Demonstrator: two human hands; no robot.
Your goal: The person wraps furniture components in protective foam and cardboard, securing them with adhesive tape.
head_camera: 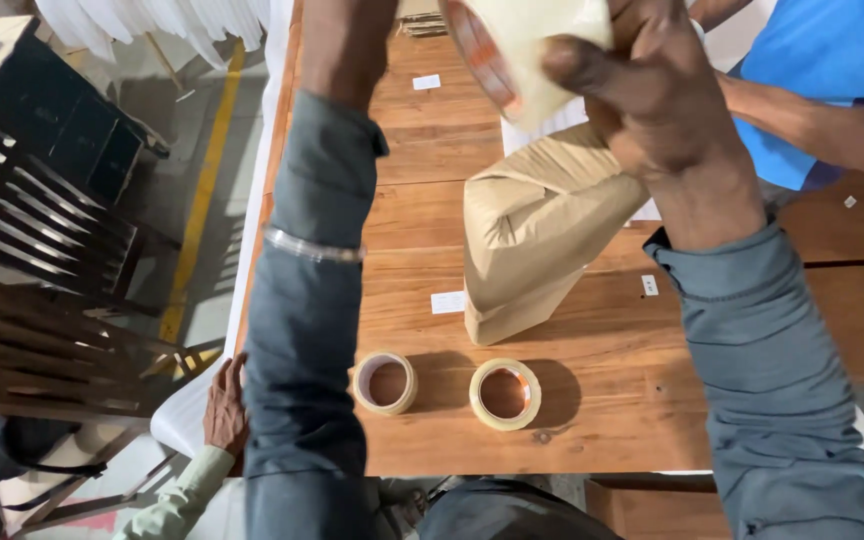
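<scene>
Right hand (642, 90) clamped on tape roll (522, 50), raised above the surface (612, 400).
Fingers curled shut around the roll's rim. Brown paper-wrapped parcel (532, 235) just below the hand, standing tilted. Two more tape rolls (504, 394) lie flat further below. Left hand out of frame, sleeve (307, 300) only; grip can't tell.

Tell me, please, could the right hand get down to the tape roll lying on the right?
Probably not at once: the right hand is raised, gripping another tape roll. The path to the lying roll looks free beside the brown package.
</scene>
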